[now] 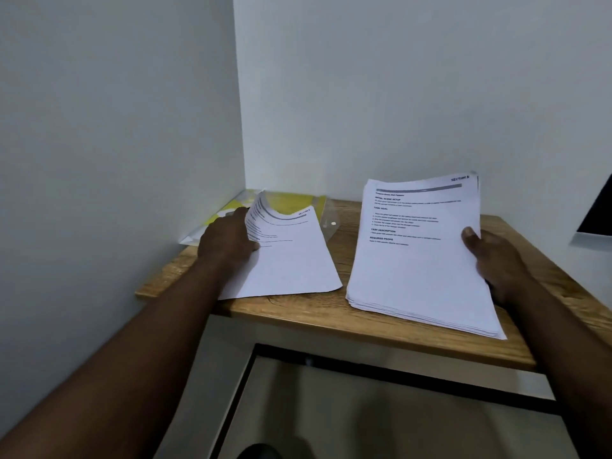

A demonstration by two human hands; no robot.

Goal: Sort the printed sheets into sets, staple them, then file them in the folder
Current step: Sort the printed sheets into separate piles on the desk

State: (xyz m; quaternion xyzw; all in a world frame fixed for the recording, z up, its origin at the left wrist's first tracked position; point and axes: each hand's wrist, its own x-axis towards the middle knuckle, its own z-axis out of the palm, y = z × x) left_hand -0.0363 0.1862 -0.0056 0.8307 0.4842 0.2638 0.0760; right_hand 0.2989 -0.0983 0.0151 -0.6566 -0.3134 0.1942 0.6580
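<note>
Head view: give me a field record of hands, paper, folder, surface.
left hand: holds small pile at its curled left edge
right hand: grips thick stack by its right edge, thumb on top
folder: yellow and clear, back left corner, partly behind small pile
table: wooden, set into wall corner
print: too blurred to read reliably

On the top page of the stack, at 3 o'clock, "SECTION" is printed in the upper right corner. Four headings are set down its left margin: "INITIAL SCENE SETUP", "TASK GOAL", "TASK DESCRIPTION" and "REQUIRED PROPS". "SECTION" is also printed on the curled sheet at 9 o'clock. The finer print cannot be read.
</note>
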